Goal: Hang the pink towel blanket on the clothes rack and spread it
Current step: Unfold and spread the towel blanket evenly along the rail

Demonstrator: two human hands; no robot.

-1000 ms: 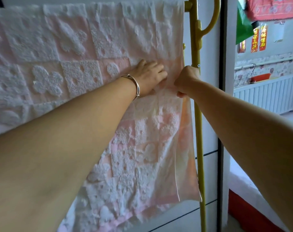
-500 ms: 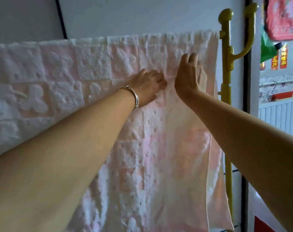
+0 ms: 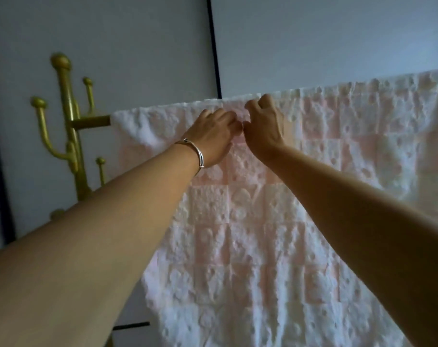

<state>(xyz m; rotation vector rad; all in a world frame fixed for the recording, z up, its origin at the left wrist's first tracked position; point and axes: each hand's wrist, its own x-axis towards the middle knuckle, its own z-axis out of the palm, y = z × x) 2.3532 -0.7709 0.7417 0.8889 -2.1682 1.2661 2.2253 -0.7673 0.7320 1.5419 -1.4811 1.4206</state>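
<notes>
Near the top fold I see my left hand (image 3: 213,136), silver bangle (image 3: 195,152) on the wrist, fingers curled down onto the pink towel blanket (image 3: 275,221); whether it pinches cloth I cannot tell. My right hand (image 3: 264,126) sits just beside it, fingers bent over the upper edge. Both forearms reach up. Blanket hangs draped over the golden clothes rack (image 3: 67,121)

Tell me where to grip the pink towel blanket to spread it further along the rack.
Pinch the pink towel blanket at its top fold where it drapes over the clothes rack's bar, coming from the front as the left hand and right hand do. Its left end looks bunched near the gold post, so gripping there and sliding outward should likely flatten it.
</notes>
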